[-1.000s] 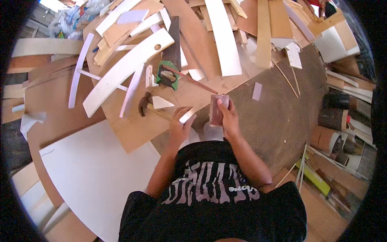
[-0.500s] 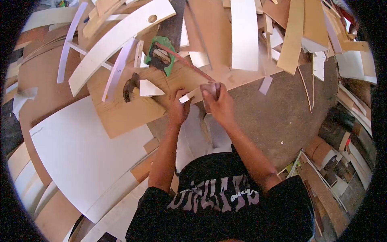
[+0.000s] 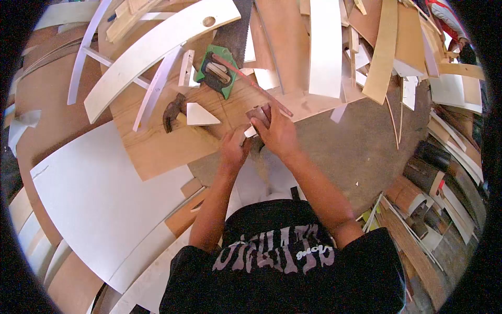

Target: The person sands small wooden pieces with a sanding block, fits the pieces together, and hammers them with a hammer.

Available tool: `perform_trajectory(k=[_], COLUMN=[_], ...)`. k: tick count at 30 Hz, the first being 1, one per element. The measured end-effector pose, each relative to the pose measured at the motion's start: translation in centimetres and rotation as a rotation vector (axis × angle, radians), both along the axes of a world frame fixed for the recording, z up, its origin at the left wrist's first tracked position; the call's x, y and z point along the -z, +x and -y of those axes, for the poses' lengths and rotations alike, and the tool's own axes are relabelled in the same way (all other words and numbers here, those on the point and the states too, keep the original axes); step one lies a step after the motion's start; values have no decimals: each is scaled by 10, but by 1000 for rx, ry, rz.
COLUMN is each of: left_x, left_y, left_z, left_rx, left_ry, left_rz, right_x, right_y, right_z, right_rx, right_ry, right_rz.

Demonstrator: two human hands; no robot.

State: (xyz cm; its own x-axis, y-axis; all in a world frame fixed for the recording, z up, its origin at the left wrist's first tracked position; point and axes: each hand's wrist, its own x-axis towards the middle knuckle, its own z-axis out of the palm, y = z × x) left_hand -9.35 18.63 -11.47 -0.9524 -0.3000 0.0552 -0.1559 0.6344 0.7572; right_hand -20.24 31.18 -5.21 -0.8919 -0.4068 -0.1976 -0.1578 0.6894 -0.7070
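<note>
My left hand [image 3: 234, 149] is closed around a small wood strip [image 3: 251, 132] with a white face; most of it is covered by the fingers and the block. My right hand [image 3: 280, 133] grips a brown block, apparently a sanding block [image 3: 258, 113], held against or just over the strip. I cannot tell whether the two touch. Just beyond the hands lies a thin red stick [image 3: 256, 90], reaching from the green-handled handsaw [image 3: 226, 86]. Left of my hands, a claw hammer [image 3: 172, 112] rests on the wooden board, its handle partly under a white wedge-shaped offcut [image 3: 201, 114].
A large white panel [image 3: 104, 204] lies at the left. A curved white board [image 3: 162, 55] with a hole spans the upper left. Long boards [image 3: 325, 47] stand out toward the top right. Offcuts [image 3: 413, 251] pile up at lower right. Another person's sleeve [image 3: 443, 18] shows at upper right.
My right hand and the block have moved left, closer to my left hand, covering more of the strip. The view has shifted slightly, and another person's arm shows more at upper right.
</note>
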Motion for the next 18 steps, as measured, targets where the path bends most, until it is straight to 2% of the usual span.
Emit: perform_trajectory(k=[3, 5, 7, 9, 12, 13, 15, 18], left_x=[-7, -14, -18, -20, -10, -5, -7, -22], left_y=[1, 0, -1, 0, -4, -1, -1, -8], left_z=[3, 4, 1, 2, 4, 3, 2, 7], left_rx=[31, 35, 24, 29, 50, 38, 41, 52], left_ry=[-23, 32, 34, 31, -29, 23, 75, -41], left_rz=[45, -41, -19, 2, -87, -100, -112, -42], right_x=[1, 21, 46, 66, 10, 24, 46, 29], right_y=[3, 0, -7, -17, 1, 0, -9, -12], right_z=[3, 0, -4, -13, 2, -1, -4, -7], right_rx=[14, 30, 35, 146, 53, 61, 141, 51], right_ry=[-53, -19, 10, 7, -92, -86, 98, -25], right_rz=[-22, -85, -139, -185, -43, -33, -140, -84])
